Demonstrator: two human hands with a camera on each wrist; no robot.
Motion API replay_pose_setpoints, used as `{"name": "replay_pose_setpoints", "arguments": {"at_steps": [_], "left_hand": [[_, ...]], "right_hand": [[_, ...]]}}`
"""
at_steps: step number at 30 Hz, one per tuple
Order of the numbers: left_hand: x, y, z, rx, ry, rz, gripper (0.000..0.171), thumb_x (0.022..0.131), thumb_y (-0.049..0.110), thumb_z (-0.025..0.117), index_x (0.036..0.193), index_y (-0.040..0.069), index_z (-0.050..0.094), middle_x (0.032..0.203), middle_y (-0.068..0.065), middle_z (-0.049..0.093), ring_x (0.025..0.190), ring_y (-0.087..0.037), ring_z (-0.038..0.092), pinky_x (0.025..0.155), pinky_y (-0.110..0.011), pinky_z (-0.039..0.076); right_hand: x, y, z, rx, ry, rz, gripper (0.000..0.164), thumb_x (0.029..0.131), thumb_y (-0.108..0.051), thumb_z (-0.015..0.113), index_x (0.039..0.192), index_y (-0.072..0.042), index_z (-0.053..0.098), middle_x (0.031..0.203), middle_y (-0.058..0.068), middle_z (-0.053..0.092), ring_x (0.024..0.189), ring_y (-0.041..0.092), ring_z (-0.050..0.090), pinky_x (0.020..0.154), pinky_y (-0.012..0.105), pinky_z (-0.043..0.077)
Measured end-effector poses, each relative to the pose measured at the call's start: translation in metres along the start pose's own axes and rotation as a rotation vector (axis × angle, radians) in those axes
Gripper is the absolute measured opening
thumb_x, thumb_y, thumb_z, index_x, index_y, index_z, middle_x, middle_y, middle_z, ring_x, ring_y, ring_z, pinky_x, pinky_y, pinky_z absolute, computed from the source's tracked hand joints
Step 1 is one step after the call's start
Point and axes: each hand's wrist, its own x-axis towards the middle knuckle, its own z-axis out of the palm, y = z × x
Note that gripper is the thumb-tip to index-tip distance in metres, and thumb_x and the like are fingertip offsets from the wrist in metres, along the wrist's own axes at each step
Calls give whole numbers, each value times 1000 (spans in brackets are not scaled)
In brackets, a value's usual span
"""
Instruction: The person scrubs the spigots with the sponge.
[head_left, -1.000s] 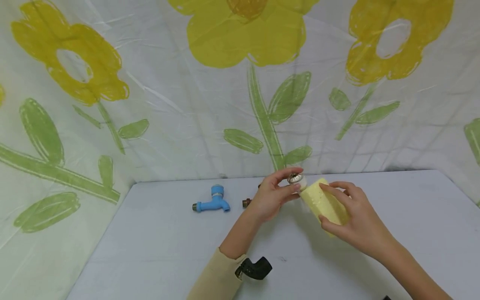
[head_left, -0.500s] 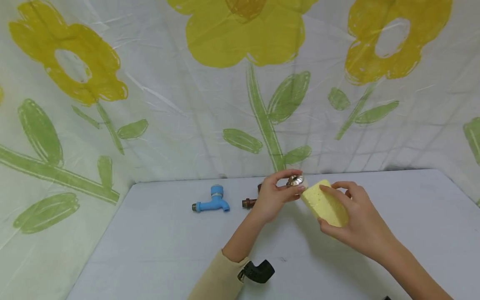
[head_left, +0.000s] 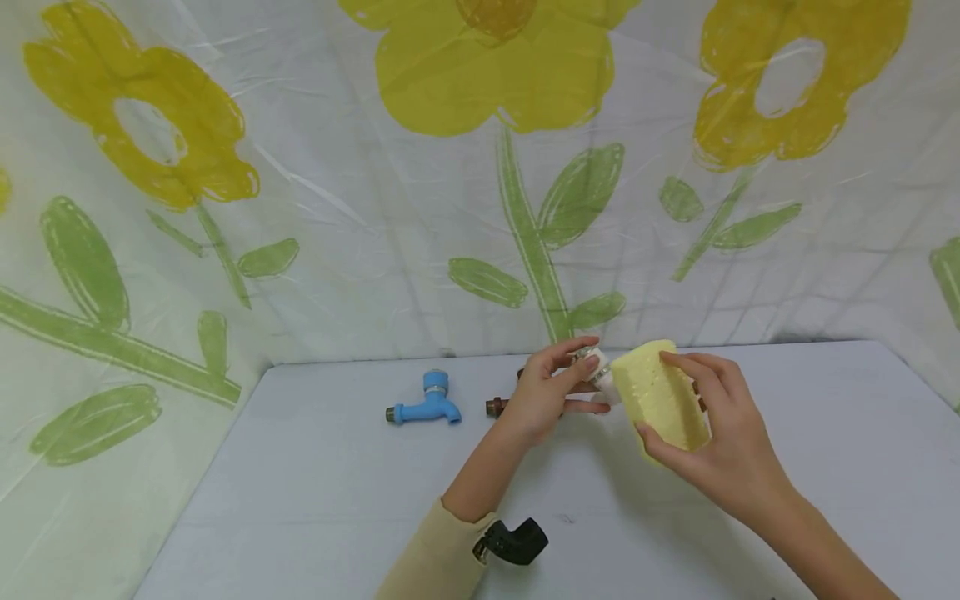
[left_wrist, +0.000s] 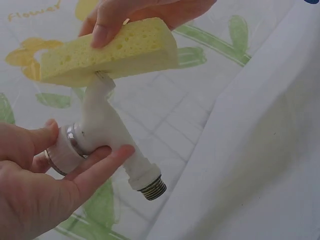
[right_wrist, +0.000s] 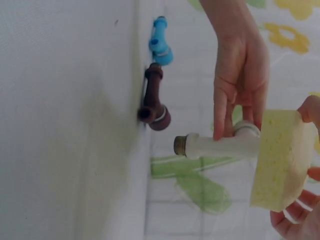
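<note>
My left hand [head_left: 543,396] grips a white tap [left_wrist: 107,122] by its round, metal-ringed head, held up above the table. In the left wrist view the tap's threaded metal end [left_wrist: 153,189] points down and right, and its spout meets the underside of a yellow sponge [left_wrist: 112,55]. My right hand [head_left: 723,425] holds that block-shaped sponge between thumb and fingers. Seen from the right wrist, the sponge covers the spout end, while the straight body of the tap shows beside the left fingers. In the head view, the left fingers hide much of the tap.
A blue tap [head_left: 431,406] lies on the white table [head_left: 315,500] toward the back left. Beside it is a dark brown tap [right_wrist: 155,97], mostly behind my left hand in the head view. A flower-painted sheet [head_left: 360,275] hangs behind the table.
The tap has turned in my left hand, so its shiny top no longer faces the head camera. My right hand's sponge has shifted slightly up and right and tilted more upright.
</note>
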Motion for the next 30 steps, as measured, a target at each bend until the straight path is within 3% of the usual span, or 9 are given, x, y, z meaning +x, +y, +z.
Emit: {"name": "replay_pose_setpoints", "arguments": {"at_steps": [3, 5, 9, 12, 17, 23, 27, 30], "left_hand": [[1, 0, -2, 14, -18, -23, 39, 110, 13, 59, 148, 7, 60, 112, -7, 58, 109, -43, 72, 90, -47, 65], [1, -1, -1, 19, -25, -25, 39, 109, 12, 60, 148, 7, 59, 111, -6, 60, 107, -42, 73, 93, -47, 63], [1, -1, 2, -15, -30, -41, 42, 107, 6, 63, 148, 7, 59, 110, -6, 59, 108, -41, 74, 94, -46, 63], [1, -2, 4, -70, -17, -50, 43, 105, 2, 63, 148, 6, 58, 108, -7, 59, 103, -38, 75, 93, -46, 63], [0, -2, 7, -134, 34, -43, 41, 106, 3, 62, 147, 5, 58, 104, -6, 65, 89, -17, 74, 96, -46, 62], [-1, 2, 9, -205, 59, -52, 39, 108, 7, 60, 147, 5, 58, 105, -7, 68, 85, -15, 75, 97, -48, 61], [-1, 3, 9, -257, 60, -65, 39, 109, 8, 58, 148, 6, 57, 107, -7, 70, 83, -15, 75, 98, -49, 60], [-1, 3, 9, -295, 68, -68, 38, 110, 8, 57, 148, 5, 56, 108, -8, 70, 84, -16, 76, 99, -49, 60]], "right_hand": [[0, 1, 2, 29, 56, -32, 79, 89, -58, 76, 137, 4, 62, 127, 26, 56, 105, 3, 48, 79, 9, 41], [1, 1, 3, 46, 89, -40, 87, 92, -69, 65, 137, 5, 61, 126, 23, 57, 106, 3, 49, 80, 8, 42], [1, 0, 3, 115, 108, -21, 92, 91, -68, 66, 140, 10, 57, 133, -2, 54, 107, 3, 49, 86, 3, 45], [1, 0, 4, 166, 101, 5, 95, 91, -65, 69, 142, 14, 52, 138, -14, 46, 109, 3, 51, 90, 3, 47], [1, 2, 7, 181, 101, -9, 93, 92, -63, 69, 144, 12, 49, 139, 0, 50, 110, 2, 52, 92, 4, 48], [-1, 3, 11, 164, 102, -39, 92, 93, -62, 69, 144, 12, 49, 138, 3, 51, 111, 1, 52, 93, 4, 48], [-2, 5, 12, 168, 98, -56, 92, 93, -62, 69, 143, 13, 49, 135, 14, 53, 111, 3, 53, 92, 4, 48], [-2, 6, 13, 173, 83, -51, 93, 92, -63, 69, 142, 13, 50, 136, 11, 52, 111, 3, 53, 92, 4, 48]]}}
